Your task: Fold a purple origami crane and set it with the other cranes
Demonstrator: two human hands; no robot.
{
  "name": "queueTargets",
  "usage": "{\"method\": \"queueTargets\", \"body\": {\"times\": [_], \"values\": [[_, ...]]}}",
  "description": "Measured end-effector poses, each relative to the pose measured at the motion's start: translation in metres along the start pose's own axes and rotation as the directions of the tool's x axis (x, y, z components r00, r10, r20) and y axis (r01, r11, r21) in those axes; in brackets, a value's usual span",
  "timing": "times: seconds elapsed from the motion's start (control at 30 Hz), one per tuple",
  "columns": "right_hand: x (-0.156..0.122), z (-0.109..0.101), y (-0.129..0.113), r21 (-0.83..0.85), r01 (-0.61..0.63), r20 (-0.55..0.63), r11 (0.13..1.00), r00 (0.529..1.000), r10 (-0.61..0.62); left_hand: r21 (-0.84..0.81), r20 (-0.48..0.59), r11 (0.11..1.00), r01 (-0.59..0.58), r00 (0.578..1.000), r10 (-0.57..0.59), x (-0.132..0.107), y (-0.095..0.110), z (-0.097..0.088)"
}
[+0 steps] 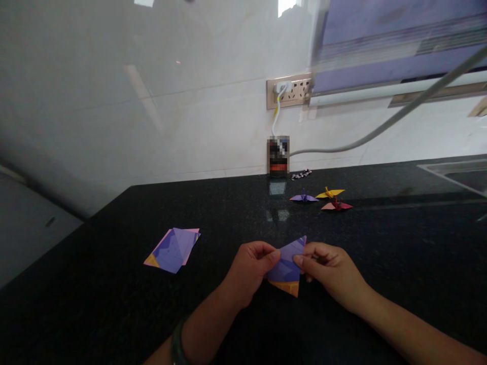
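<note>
A folded piece of purple paper (288, 266) with an orange tip is held between both hands above the black counter (114, 314). My left hand (249, 268) pinches its left edge with fingers closed. My right hand (329, 271) pinches its right edge, thumb on top. The paper is folded into a rough triangle pointing down.
A small stack of purple and pink paper sheets (173, 248) lies to the left. Three folded paper cranes, purple (303, 197), yellow (330, 192) and red (337, 205), sit farther back. A small dark object (278, 156) leans on the wall below a socket (289, 91) with a white cable.
</note>
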State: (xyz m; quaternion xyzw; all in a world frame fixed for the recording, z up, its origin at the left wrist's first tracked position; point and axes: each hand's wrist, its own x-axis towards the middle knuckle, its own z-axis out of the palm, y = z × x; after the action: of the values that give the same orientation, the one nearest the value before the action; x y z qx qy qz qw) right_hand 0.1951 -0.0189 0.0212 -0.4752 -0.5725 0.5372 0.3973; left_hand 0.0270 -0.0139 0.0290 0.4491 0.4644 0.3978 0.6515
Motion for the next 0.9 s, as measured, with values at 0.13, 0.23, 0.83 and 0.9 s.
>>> {"method": "queueTargets", "body": {"times": [0.13,0.23,0.83,0.9], "values": [[-0.001,0.002,0.001,-0.017,-0.035,0.022,0.999,0.999,0.036,-0.019,0.061,0.999,-0.036,0.997,0.037,-0.002,-0.001,0.006],[-0.003,0.004,0.003,0.007,-0.032,0.051,0.999,0.998,0.032,-0.028,0.047,0.999,-0.042,0.998,0.043,-0.003,-0.002,0.010],[-0.010,0.007,-0.002,0.009,0.002,0.093,1.000,0.996,-0.003,-0.197,0.166,0.972,0.127,0.981,-0.095,0.000,-0.011,0.009],[-0.008,0.007,-0.003,-0.009,-0.012,0.086,1.000,0.996,0.012,-0.217,0.157,0.968,0.124,0.983,-0.091,0.001,-0.010,0.009]]}}
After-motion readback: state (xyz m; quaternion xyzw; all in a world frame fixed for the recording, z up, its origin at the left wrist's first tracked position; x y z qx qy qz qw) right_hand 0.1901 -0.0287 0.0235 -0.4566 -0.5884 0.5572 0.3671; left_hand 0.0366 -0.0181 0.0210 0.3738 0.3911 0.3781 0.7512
